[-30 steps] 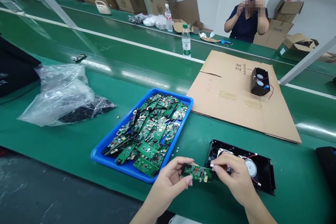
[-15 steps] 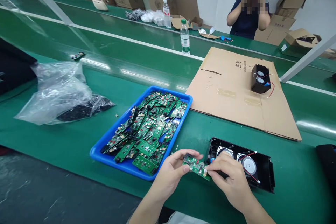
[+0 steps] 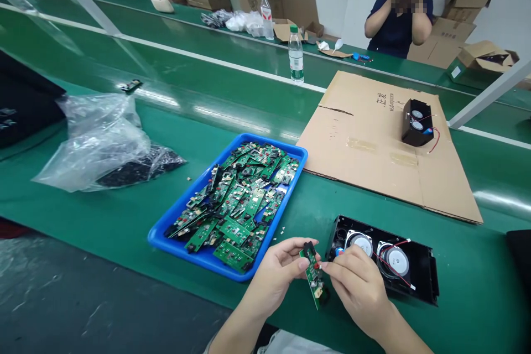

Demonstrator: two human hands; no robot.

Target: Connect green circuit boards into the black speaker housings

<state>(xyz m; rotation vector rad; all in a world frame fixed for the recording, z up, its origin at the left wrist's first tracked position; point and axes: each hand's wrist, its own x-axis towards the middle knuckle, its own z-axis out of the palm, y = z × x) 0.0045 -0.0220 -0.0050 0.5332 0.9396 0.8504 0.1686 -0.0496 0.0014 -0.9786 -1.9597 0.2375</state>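
A green circuit board (image 3: pixel 312 276) is pinched by its upper end between the thumb and fingers of my left hand (image 3: pixel 279 271). It is tilted steeply, its lower end pointing down. My right hand (image 3: pixel 359 282) is closed in a pinch at the board's right edge, beside a red part. Whatever lies between those fingertips is too small to make out. Behind my right hand lies an open black speaker housing (image 3: pixel 425 274) with two round speakers (image 3: pixel 397 261), red wires and white plugs. My right hand covers part of it.
Left of my hands, a blue tray (image 3: pixel 166 243) holds many circuit boards. Behind is a flat cardboard sheet (image 3: pixel 373 171) bearing another speaker housing (image 3: pixel 417 124). A water bottle (image 3: pixel 296 58), a plastic bag (image 3: pixel 103 144) and a loose board (image 3: pixel 131 85) lie farther off. A person (image 3: pixel 398 16) is across the bench.
My left hand has turned the circuit board from nearly flat to steeply tilted. My right fingertips have shifted from its far end to near the red part. The view has moved slightly.
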